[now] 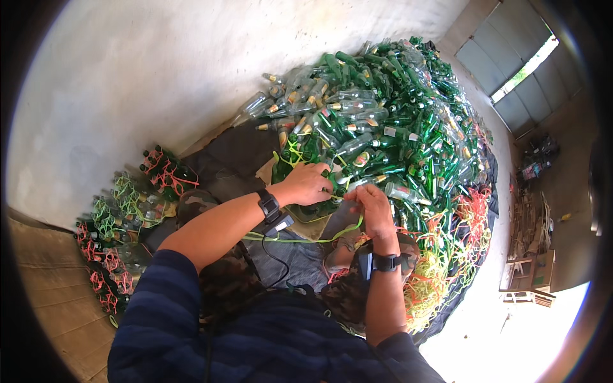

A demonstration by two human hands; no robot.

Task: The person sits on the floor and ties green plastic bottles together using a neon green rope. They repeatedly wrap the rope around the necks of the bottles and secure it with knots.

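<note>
In front of me a cluster of upright green glass bottles (311, 148) stands on a piece of cardboard (318, 229), with yellow-green plastic strap (299, 154) looped around the necks. My left hand (306, 184) is over the bottle tops, its fingers curled and pinching the strap. Just to the right, my right hand (373, 208) grips the same strap, which runs as a short span between the two hands. A loose length of it (345, 233) hangs below my right hand and curves to the left. My fingers hide some of the necks.
A large heap of loose green and clear bottles (407, 119) reaches the wall (143, 72). Tangled red and yellow straps (431, 277) lie at right. Strapped bottle bundles (170, 174) stand at left. A black sheet (234, 158) covers the floor; a cable (282, 263) hangs from my left wrist.
</note>
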